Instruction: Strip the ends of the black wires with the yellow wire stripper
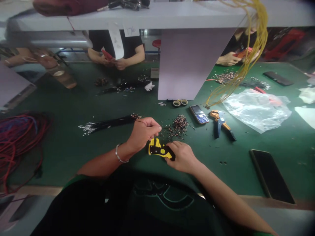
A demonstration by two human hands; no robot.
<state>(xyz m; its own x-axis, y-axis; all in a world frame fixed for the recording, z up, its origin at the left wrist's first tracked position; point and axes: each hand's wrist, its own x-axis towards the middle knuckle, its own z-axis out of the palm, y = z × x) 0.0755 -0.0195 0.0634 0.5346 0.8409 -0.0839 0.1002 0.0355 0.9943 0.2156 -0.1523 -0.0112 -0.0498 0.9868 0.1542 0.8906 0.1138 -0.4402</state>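
Note:
My right hand [183,155] is wrapped around the handles of a yellow-and-black wire stripper [161,151], whose jaws point up and to the left. Just above those jaws, my left hand [145,132] pinches a thin black wire [142,121]. The wire's free end is too small to make out at the fingertips. To the left lies a bundle of black wires [110,123] with bright ends. A heap of small cut wire scraps [179,126] sits on the green table just beyond the stripper.
A keypad phone [199,114], a blue-and-orange wire stripper [220,124] and a plastic bag [258,109] lie to the right. Nearer is a smartphone [272,177]. Red cables [19,147] are coiled at left. Yellow wires [258,32] hang from the shelf [197,16]. Co-workers' hands show beyond.

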